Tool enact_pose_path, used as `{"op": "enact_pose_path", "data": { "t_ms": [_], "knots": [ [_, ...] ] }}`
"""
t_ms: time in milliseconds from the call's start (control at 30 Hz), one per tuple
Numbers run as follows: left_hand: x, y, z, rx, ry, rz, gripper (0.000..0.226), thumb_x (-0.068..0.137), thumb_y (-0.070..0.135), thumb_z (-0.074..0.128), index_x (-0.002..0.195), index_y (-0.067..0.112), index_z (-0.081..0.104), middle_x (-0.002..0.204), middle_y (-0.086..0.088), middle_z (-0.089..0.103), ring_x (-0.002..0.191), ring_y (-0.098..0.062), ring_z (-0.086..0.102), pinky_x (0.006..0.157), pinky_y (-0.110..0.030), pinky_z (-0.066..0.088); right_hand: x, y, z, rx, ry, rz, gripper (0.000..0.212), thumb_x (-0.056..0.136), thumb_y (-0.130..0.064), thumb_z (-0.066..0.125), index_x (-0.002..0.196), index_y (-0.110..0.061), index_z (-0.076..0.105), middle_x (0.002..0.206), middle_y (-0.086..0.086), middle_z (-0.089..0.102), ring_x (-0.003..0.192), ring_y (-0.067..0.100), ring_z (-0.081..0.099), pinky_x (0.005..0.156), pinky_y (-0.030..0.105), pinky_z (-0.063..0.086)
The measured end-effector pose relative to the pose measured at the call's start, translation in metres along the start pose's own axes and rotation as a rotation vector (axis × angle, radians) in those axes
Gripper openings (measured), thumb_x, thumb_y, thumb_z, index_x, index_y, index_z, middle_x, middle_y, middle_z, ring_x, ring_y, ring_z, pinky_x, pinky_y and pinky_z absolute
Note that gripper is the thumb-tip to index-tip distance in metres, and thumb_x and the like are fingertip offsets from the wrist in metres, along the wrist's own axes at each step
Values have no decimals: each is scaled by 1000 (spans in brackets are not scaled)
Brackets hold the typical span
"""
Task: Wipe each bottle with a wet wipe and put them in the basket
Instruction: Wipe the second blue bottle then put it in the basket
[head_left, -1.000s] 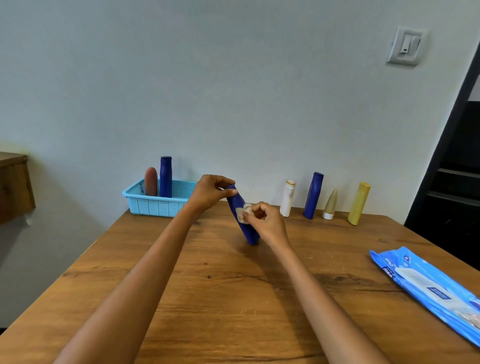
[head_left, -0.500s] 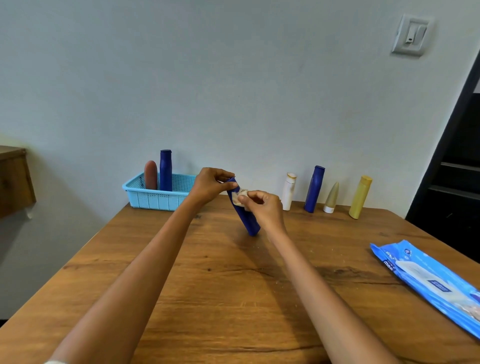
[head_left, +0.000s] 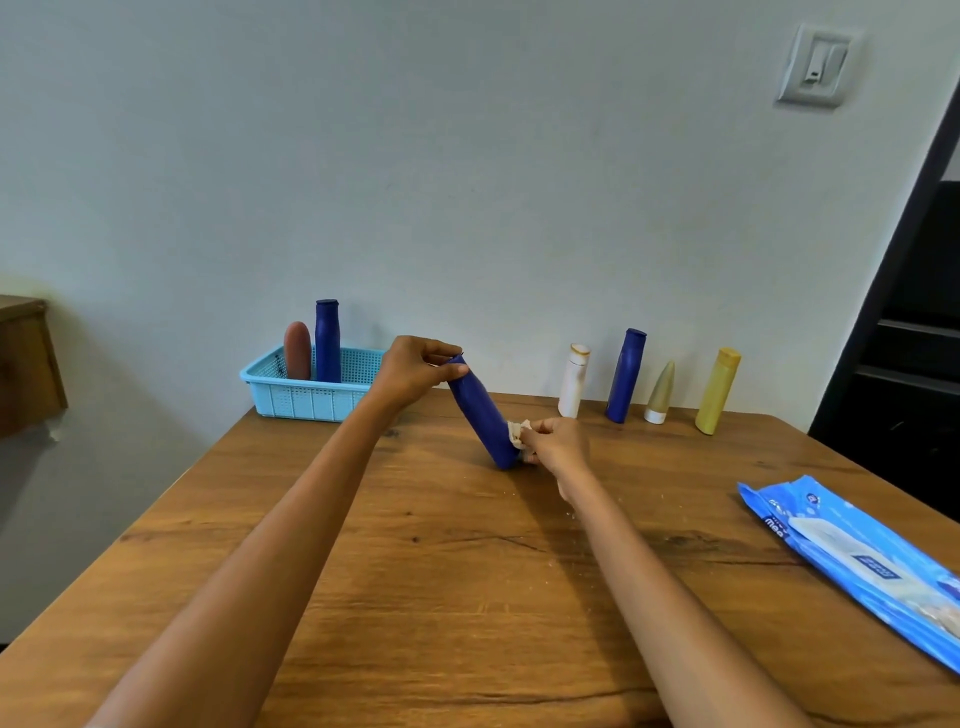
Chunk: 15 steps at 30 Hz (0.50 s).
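A dark blue bottle (head_left: 483, 415) leans tilted over the wooden table (head_left: 467, 571), its base on the tabletop. My left hand (head_left: 415, 371) pinches its top end. My right hand (head_left: 558, 441) pinches a crumpled wet wipe (head_left: 518, 431) against the bottle's lower part. A light blue basket (head_left: 296, 395) at the back left holds a brown bottle (head_left: 297, 351) and a blue bottle (head_left: 327, 340), both upright. Along the wall stand a white bottle (head_left: 573, 379), a blue bottle (head_left: 626, 375), a small beige bottle (head_left: 660, 392) and a yellow bottle (head_left: 718, 389).
A blue pack of wet wipes (head_left: 862, 561) lies at the table's right edge. A wooden cabinet (head_left: 26, 358) stands off to the left, a dark doorway (head_left: 914, 332) to the right. The wall rises right behind the row of bottles.
My right hand has slid the wipe down the bottle from near its top to near its base. My left hand still holds the top end.
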<state>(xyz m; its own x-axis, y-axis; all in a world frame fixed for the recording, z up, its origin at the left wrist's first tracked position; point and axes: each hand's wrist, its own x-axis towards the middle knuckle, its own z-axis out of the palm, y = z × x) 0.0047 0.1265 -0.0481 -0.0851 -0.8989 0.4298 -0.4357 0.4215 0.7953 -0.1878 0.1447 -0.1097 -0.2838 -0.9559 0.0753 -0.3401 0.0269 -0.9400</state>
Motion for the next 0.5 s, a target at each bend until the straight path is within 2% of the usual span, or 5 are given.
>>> {"op": "enact_pose_path", "data": {
  "t_ms": [100,233,367,500],
  "knots": [
    [-1,2,2,1,-12,19,33,82,14,70,114,7,64,107,-10,68,98,-18,64,89,-34,52,-6,-11,7,61,43,-135,18,90,-18,61,105,-9,68,91,-1,65,85,14,62,75,27,52],
    [0,4,7,35,39,25,30,80,19,72,109,11,67,102,-7,70,94,-16,65,87,-34,53,-13,-33,14,128,-19,-328,15,87,-19,65,102,-15,69,96,-1,70,89,11,64,81,27,53],
    [1,-1,7,59,69,7,29,79,24,73,105,13,68,99,-7,70,92,-17,65,87,-39,54,-14,-28,8,165,-154,-329,12,80,-18,73,90,-19,68,92,-4,70,89,9,65,77,24,55],
    [0,-2,7,77,109,-25,32,80,26,72,107,10,66,100,-10,70,89,-16,63,85,-34,53,-11,-6,-8,92,-262,-233,14,78,-15,74,91,-16,70,94,-4,69,92,9,63,74,20,48]
  ]
}}
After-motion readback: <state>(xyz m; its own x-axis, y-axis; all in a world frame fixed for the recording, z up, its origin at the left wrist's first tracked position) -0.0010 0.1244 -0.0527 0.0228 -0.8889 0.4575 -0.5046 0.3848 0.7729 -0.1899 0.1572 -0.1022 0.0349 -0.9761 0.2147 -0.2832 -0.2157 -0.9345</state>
